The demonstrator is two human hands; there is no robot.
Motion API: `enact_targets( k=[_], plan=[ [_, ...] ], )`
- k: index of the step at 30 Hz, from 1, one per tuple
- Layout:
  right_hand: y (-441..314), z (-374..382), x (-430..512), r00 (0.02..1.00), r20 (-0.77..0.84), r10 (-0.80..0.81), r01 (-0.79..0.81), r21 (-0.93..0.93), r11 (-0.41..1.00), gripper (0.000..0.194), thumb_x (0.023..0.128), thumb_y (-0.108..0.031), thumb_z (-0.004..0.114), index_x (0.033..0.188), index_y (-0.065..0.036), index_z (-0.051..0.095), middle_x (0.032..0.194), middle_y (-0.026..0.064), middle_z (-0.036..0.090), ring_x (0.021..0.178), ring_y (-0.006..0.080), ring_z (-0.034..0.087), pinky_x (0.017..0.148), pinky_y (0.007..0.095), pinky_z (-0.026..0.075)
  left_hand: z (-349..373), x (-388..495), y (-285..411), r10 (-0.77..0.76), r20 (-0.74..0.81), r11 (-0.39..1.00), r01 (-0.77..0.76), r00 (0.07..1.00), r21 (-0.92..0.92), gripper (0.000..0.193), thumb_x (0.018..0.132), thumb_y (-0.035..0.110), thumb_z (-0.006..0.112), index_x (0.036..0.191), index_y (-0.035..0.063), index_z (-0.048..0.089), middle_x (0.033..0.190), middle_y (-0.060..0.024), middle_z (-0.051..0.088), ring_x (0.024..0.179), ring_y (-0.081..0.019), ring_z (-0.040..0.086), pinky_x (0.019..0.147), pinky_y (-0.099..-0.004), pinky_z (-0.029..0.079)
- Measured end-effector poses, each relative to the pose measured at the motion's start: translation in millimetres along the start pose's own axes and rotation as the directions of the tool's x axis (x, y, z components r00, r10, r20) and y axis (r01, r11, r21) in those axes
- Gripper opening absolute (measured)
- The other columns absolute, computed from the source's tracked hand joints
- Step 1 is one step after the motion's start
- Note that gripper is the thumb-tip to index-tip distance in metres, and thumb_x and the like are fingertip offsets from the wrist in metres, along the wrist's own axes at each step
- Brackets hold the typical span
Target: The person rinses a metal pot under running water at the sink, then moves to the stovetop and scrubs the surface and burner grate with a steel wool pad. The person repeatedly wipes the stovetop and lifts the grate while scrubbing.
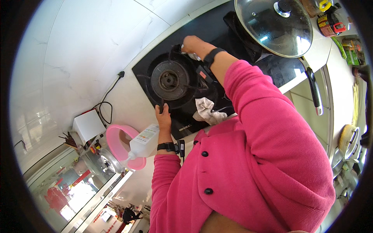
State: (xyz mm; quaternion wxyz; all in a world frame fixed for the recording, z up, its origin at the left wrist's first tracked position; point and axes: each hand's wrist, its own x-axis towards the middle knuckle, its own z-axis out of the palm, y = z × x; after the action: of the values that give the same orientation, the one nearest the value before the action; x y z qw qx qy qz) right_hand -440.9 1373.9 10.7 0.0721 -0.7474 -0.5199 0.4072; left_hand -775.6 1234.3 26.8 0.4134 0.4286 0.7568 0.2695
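My left hand (164, 118) grips a prong of the black pan support (162, 105) between thumb and finger at the near left of the gas burner (169, 80). My right hand (194, 44) is bent over a whitish cloth (193, 56) at the far side of the same support, its fingertips mostly hidden. A second crumpled cloth (208, 112), greyish and stained, lies on the near edge of the black glass hob (182, 131).
A frying pan with a glass lid (274, 29) covers the other burner, its handle (313, 84) jutting over the counter's front edge. Left of the hob are a white plastic bottle (144, 141), a pink basin (116, 134) and a black power cord (106, 100). Jars (327, 26) stand far right.
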Motion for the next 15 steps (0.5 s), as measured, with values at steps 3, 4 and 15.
enact_targets(
  k=[3, 4, 15],
  plan=[
    [22.1, 18.1, -28.7, 0.988, 0.002, -0.156, 0.155, -0.141, 0.978, 0.035, 0.07, -0.028, 0.073, 0.09, 0.0, 0.073, 0.09, 0.0212, 0.07, 0.089, 0.0377, 0.068, 0.077, 0.043, 0.054, -4.4, 0.7, 1.4, 0.032, 0.132, 0.999, -0.033, 0.991, 0.004, 0.022, 0.091, 0.03, 0.065, 0.098, 0.0107, 0.055, 0.086, 0.004, 0.056, 0.075, -0.0082, 0.05, 0.061, -0.0266, 0.041],
    [28.1, 21.6, -38.1, 0.985, 0.078, -0.153, 0.165, -0.181, 0.97, 0.035, 0.071, -0.029, 0.073, 0.09, 0.001, 0.073, 0.092, 0.0216, 0.07, 0.091, 0.0371, 0.067, 0.078, 0.0429, 0.054, -3.9, -0.2, 1.0, 0.06, 0.163, 0.998, -0.058, 0.985, -0.017, 0.021, 0.091, 0.029, 0.065, 0.097, 0.0109, 0.055, 0.085, 0.0044, 0.056, 0.074, -0.0077, 0.049, 0.06, -0.026, 0.04],
    [7.7, 6.3, -15.1, 0.973, -0.217, -0.072, 0.081, 0.029, 0.996, 0.025, 0.079, -0.021, 0.065, 0.095, -0.004, 0.072, 0.098, 0.0204, 0.069, 0.092, 0.0388, 0.067, 0.082, 0.0446, 0.054, -5.4, 1.8, 0.3, 0.042, 0.144, 0.999, -0.042, 0.989, -0.003, 0.02, 0.093, 0.029, 0.064, 0.094, 0.0117, 0.053, 0.081, 0.0065, 0.054, 0.07, -0.0061, 0.047, 0.057, -0.0244, 0.038]
  ],
)
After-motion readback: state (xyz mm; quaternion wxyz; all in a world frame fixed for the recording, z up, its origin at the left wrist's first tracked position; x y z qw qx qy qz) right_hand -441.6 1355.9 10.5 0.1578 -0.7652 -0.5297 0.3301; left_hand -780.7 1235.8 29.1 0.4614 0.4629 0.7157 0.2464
